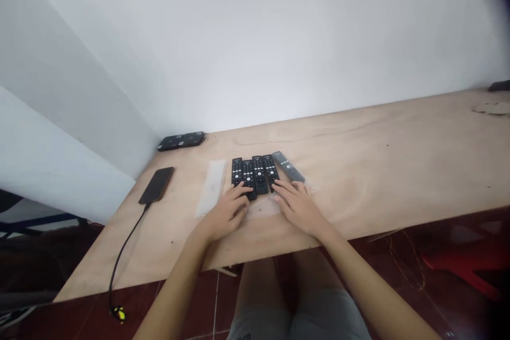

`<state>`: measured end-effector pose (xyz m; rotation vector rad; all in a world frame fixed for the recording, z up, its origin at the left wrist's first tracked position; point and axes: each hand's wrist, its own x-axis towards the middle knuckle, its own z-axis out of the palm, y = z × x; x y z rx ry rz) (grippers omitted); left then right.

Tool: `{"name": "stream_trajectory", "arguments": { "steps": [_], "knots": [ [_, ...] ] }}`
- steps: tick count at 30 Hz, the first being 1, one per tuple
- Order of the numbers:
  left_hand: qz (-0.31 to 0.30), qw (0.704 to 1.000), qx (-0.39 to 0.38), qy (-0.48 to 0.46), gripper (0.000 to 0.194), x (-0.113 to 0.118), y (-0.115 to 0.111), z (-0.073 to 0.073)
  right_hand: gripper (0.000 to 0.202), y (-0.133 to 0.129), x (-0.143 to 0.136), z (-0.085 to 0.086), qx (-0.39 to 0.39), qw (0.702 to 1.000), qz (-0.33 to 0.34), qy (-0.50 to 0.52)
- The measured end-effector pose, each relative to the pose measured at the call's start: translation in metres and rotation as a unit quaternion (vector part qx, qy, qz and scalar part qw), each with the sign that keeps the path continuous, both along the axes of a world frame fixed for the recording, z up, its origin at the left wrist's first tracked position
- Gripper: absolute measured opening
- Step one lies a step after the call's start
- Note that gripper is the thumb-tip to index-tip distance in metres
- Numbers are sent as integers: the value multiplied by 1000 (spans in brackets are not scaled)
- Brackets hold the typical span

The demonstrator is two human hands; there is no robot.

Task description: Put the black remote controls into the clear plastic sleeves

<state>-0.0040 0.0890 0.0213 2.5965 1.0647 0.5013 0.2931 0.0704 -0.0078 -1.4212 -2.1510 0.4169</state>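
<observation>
Several black remote controls (pixel 260 174) lie side by side on the wooden table in front of me. At the right end of the row, a greyer remote control (pixel 288 166) slants away, seemingly inside a clear plastic sleeve. My left hand (pixel 229 209) rests with fingers apart over the lower ends of the two leftmost remotes, hiding part of them. On the other side my right hand (pixel 299 207) is spread flat, fingertips at the lower end of the rightmost black remote and near the slanted one. Left of the row lies a flat clear plastic sleeve (pixel 211 187).
A phone (pixel 156 185) with a black cable (pixel 119 256) is on the left of the wooden table (pixel 382 170). Two flat black boxes (pixel 181 141) sit at the back left by the white wall (pixel 279 48). A red chair (pixel 466 265) stands at lower right.
</observation>
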Motion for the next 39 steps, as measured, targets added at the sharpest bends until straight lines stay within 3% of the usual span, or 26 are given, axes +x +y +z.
{"name": "stream_trajectory", "arguments": {
  "steps": [5,8,11,18,23,26,29,32,35,39],
  "knots": [
    [3,1000,-6,10,19,5,1,4,54,2,-2,2,-3,1000,18,-20],
    [19,1000,9,-20,16,8,-16,12,52,-2,1,2,9,1000,6,5],
    [46,997,-26,-63,18,7,-38,16,47,-6,8,2,21,999,-12,49],
    [129,980,-109,-104,19,-3,-64,6,32,-12,25,6,104,972,-100,187],
    [79,982,-137,-104,17,0,-66,8,37,-25,12,7,42,990,35,132],
    [115,974,-142,-135,15,-3,-67,4,16,-27,10,5,-21,987,76,139],
    [211,946,-143,-198,23,-16,-69,-7,11,-26,21,3,-78,968,81,222],
    [280,888,-170,-323,31,-28,-73,-17,19,-29,35,3,-118,949,56,288],
    [291,823,-214,-438,41,-31,-74,-21,25,-32,43,3,-140,939,35,313],
    [292,767,-245,-516,56,-27,-71,-21,29,-35,49,1,-153,933,31,324]
  ]
}}
